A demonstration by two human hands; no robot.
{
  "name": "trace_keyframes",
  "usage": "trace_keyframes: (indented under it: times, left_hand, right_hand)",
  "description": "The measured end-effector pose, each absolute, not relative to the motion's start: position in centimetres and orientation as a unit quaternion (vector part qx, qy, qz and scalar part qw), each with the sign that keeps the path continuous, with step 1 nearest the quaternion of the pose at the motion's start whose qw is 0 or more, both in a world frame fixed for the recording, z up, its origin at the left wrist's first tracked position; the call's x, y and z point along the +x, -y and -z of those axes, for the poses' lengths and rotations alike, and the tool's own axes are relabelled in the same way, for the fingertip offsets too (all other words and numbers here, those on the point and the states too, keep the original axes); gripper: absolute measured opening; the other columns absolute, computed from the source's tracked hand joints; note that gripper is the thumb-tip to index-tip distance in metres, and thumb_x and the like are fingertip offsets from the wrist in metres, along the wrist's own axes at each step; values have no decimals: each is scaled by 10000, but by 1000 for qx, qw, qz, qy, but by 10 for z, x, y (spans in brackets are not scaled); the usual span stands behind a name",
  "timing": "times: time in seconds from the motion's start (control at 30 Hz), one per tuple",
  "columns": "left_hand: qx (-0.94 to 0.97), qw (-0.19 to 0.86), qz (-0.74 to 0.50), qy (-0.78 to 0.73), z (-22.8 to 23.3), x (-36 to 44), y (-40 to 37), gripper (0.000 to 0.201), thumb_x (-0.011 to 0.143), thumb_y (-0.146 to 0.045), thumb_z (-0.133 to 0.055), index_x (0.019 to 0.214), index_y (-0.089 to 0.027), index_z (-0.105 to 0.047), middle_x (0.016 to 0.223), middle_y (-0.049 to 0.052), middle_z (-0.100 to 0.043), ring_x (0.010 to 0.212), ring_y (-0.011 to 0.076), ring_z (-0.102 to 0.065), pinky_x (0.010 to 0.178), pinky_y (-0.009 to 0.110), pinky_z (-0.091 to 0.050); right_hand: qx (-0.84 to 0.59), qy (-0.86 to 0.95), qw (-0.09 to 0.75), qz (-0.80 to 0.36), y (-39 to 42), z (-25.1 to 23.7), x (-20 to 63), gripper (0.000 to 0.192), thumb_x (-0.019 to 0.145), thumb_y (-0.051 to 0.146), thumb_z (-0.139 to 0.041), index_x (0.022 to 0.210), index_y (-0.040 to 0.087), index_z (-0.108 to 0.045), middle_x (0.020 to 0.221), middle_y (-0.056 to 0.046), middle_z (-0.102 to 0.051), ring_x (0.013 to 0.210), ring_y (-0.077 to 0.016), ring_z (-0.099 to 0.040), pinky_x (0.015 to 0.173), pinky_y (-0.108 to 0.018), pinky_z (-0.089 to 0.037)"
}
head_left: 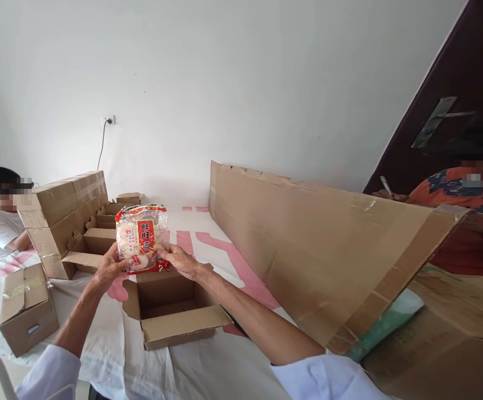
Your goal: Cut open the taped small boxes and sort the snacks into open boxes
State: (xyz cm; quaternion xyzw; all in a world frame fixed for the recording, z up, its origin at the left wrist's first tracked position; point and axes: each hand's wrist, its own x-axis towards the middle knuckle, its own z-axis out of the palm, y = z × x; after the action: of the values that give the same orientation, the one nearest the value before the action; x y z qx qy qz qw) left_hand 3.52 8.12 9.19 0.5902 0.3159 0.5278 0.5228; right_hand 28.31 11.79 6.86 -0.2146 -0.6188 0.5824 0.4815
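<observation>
A clear and red bag of rice crackers [141,236] is held up before me by both hands. My left hand [111,266] pinches its lower left side, thumb in front. At the lower right edge, my right hand [179,261] grips it the same way. Just below and behind the bag, an open cardboard box [183,329] stands on the cloth with its flaps spread. Its visible inner part shows bare cardboard; the bag and my right forearm hide some of it.
Stacked cardboard boxes [54,214] and a row of open boxes [100,241] stand at the left, near a taped box [29,311]. A long cardboard panel [308,239] borders the right. One person [0,222] sits far left, another [445,189] behind the panel.
</observation>
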Motion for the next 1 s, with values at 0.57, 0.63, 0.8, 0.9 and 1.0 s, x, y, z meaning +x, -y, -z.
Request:
trace_keyframes:
  times: [0.57,0.63,0.8,0.9,1.0]
  left_hand:
    - [598,534,-508,-315,-98,34,-87,694,716,-358,-979,1319,-187,-680,1151,117,-822,1021,309,-789,829,367,-643]
    - [593,536,-514,-312,-98,34,-90,706,701,-354,-986,1313,-181,-680,1166,123,-819,1058,320,-782,843,373,-641]
    - [604,525,-531,-278,-102,41,-95,718,698,-331,-986,1326,-175,-674,1182,119,-816,1116,336,-766,944,422,-628]
    - [614,515,-541,-255,-108,48,-101,738,694,-308,-990,1342,-177,-663,1190,117,-817,1137,340,-761,989,440,-614]
    - [606,517,-552,-245,-111,54,-107,747,667,-294,-1002,1320,-180,-656,1200,117,-816,1128,343,-767,1005,471,-614]
  right_hand:
    - [-240,594,490,-591,-125,-59,290,504,747,579,-919,1070,220,-774,1092,-43,-796,1051,-230,-690,946,-363,-545]
    - [-255,591,477,-599,-125,-58,293,453,778,552,-901,1052,217,-769,1034,-39,-792,953,-214,-695,823,-336,-563]
    - [-258,571,478,-615,-137,-58,295,417,760,492,-921,1037,223,-766,989,-29,-797,885,-201,-708,746,-313,-570]
    - [-246,569,485,-616,-150,-64,295,404,748,452,-929,1038,222,-770,1035,-40,-815,960,-220,-731,851,-340,-585]
    - [-234,567,486,-623,-160,-70,295,426,740,415,-930,1094,237,-774,1138,-51,-820,1059,-243,-745,964,-379,-583]
